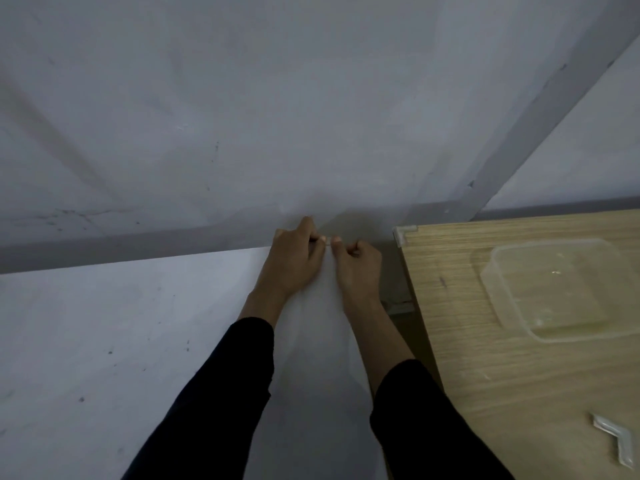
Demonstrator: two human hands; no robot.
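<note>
One wide-angle view from a camera worn on my head. It faces forward and steeply down along my outstretched arms, so my left hand (294, 258) and right hand (356, 268) sit near the middle of the frame. A pale wall (242, 98) fills the upper half, close ahead. The wooden tabletop (502, 393) lies close by at lower right.

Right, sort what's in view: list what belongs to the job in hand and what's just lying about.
In hand:
left hand
right hand
translucent plastic film, pinched by both hands at its top edge

Lying about:
clear plastic container
wooden table
loose corner guard
fitted corner guard on the table corner
</note>
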